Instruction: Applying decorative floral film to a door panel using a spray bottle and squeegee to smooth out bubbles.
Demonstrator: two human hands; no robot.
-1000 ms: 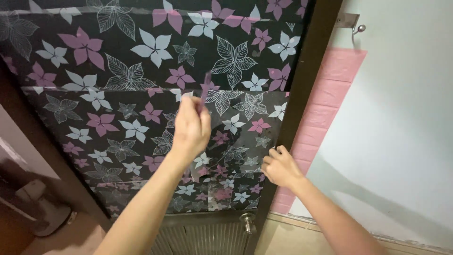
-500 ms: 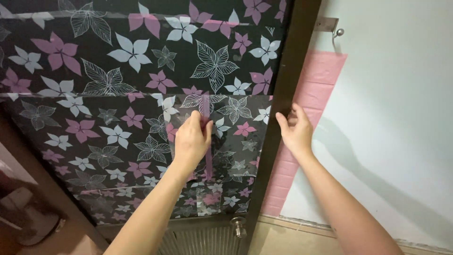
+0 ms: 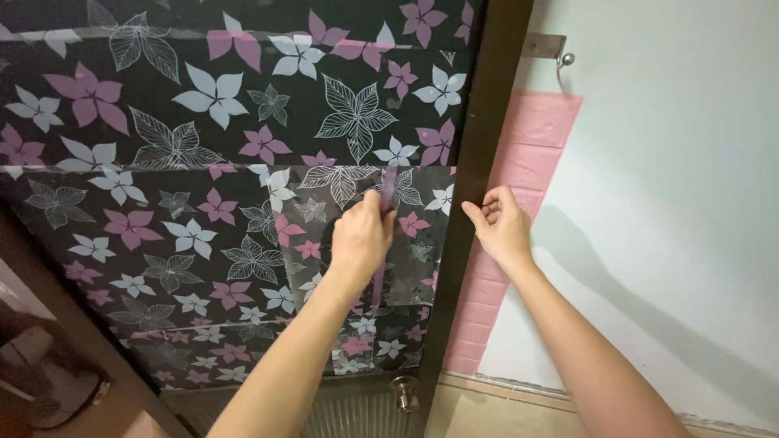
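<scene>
A black floral film (image 3: 203,162) with pink and white flowers covers the door. A loose piece of the same film (image 3: 422,251) lies over it near the door's dark edge (image 3: 479,162). My left hand (image 3: 363,239) pinches a raised vertical fold of this piece at its top middle. My right hand (image 3: 499,225) is at the door's edge, level with the left hand, its fingertips closed on the piece's right border. The fold runs down behind my left wrist.
A pink brick-pattern foam panel (image 3: 531,154) is stuck on the white wall (image 3: 673,203) right of the door. A metal hook (image 3: 560,57) sits above it. A round door knob (image 3: 403,393) and a ribbed lower panel (image 3: 349,418) are below my arms. A dark object (image 3: 40,381) is at bottom left.
My right hand rose from low on the film to the door's edge. My left hand dropped slightly and closed on the film's fold.
</scene>
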